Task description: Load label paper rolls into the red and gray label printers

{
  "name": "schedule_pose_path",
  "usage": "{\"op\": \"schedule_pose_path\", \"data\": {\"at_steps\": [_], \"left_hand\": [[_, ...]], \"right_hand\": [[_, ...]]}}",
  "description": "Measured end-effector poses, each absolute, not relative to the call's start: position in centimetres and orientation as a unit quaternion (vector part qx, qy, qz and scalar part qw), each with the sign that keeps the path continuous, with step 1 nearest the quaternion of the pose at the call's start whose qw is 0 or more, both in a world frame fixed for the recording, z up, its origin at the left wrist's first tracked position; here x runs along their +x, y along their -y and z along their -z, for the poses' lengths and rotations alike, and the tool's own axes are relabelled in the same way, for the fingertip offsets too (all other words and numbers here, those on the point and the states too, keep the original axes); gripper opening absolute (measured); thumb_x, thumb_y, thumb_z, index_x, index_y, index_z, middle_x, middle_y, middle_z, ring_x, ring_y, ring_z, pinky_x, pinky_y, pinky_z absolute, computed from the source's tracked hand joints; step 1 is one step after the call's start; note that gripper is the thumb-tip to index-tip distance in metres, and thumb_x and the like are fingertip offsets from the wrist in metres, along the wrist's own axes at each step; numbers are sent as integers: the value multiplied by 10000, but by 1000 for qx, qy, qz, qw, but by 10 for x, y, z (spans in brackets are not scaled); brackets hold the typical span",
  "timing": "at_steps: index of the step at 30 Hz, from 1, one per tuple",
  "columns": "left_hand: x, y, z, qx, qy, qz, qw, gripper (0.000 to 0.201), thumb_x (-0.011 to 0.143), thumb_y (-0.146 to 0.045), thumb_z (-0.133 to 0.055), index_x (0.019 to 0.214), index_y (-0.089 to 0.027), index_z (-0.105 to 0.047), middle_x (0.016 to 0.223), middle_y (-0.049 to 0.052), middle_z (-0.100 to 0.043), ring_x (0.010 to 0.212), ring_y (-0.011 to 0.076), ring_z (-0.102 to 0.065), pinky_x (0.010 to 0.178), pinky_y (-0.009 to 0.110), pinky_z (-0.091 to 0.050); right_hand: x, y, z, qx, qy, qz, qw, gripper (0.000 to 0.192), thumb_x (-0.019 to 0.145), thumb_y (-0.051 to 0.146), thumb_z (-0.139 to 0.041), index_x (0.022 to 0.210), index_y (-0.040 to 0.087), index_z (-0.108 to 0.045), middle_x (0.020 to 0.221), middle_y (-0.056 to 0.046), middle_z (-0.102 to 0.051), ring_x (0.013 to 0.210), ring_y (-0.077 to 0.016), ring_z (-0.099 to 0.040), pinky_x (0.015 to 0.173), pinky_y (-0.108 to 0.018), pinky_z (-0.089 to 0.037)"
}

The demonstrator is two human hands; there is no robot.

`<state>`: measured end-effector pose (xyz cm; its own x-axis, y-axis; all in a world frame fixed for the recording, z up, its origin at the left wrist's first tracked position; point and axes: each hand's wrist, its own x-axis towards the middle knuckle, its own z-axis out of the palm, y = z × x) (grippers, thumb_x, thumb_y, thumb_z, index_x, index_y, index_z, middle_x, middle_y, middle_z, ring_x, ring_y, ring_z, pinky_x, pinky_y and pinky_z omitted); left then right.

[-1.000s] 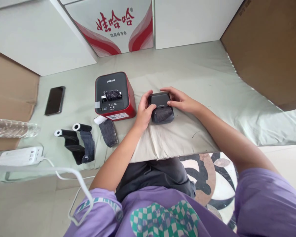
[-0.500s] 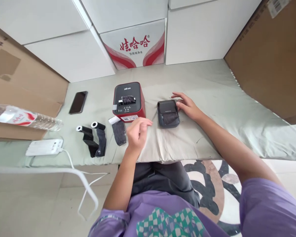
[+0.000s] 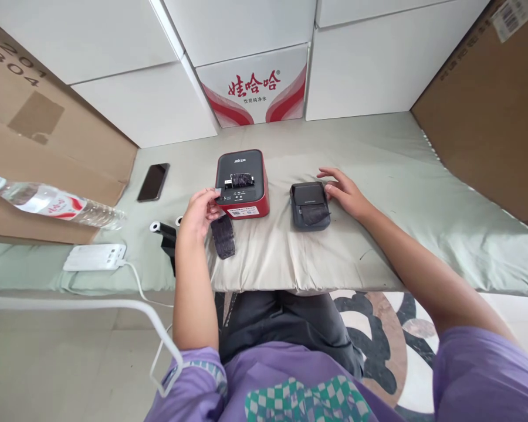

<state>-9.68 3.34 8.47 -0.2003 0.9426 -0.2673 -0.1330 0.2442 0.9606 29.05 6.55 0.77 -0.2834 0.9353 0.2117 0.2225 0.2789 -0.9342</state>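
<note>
A red and black label printer (image 3: pixel 242 199) stands on the cloth-covered surface with a dark strip (image 3: pixel 243 180) coming out of its top slot. At its front left corner is my left hand (image 3: pixel 197 215), fingers curled together near a small translucent tab; what they pinch, if anything, is hidden. Just below that hand lies a dark printed strip (image 3: pixel 223 237). To the right sits a small black portable printer (image 3: pixel 308 193) with another dark strip over its front. My right hand (image 3: pixel 341 190) rests beside it, fingers apart, thumb at its right edge.
Dark paper rolls (image 3: pixel 162 230), partly behind my left forearm, lie left of the printer. A phone (image 3: pixel 154 182), a water bottle (image 3: pixel 53 202) and a white power bank with cable (image 3: pixel 94 258) are farther left. White boxes (image 3: pixel 356 64) and cardboard cartons (image 3: pixel 488 117) border the surface.
My left hand has moved left, from in front of the red printer to its front left corner. The view has shifted slightly; my right hand stays by the small printer.
</note>
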Motion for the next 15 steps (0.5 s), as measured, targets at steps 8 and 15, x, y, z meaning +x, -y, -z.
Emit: {"op": "schedule_pose_path", "data": {"at_steps": [8,15], "left_hand": [[-105,-35,-87,354,-591,-482,541,351,597,-233,-780,617,-193,-432,529,-94,-338,394,7,-279,361,139,-145],[-113,-36,-98,392,-594,-407,572,422,653,-252,-789,638,-211,-369,514,-117,-265,378,0,-214,370,129,-134]], "right_hand": [[290,-64,-9,-428,672,-434,421,531,945,579,-646,1423,358,-574,1404,-71,-597,738,-129,-560,702,-337,-579],[291,-64,-7,-433,673,-427,420,531,948,571,-638,1432,365,-568,1411,-65,-596,744,-134,-568,724,-344,-588]]}}
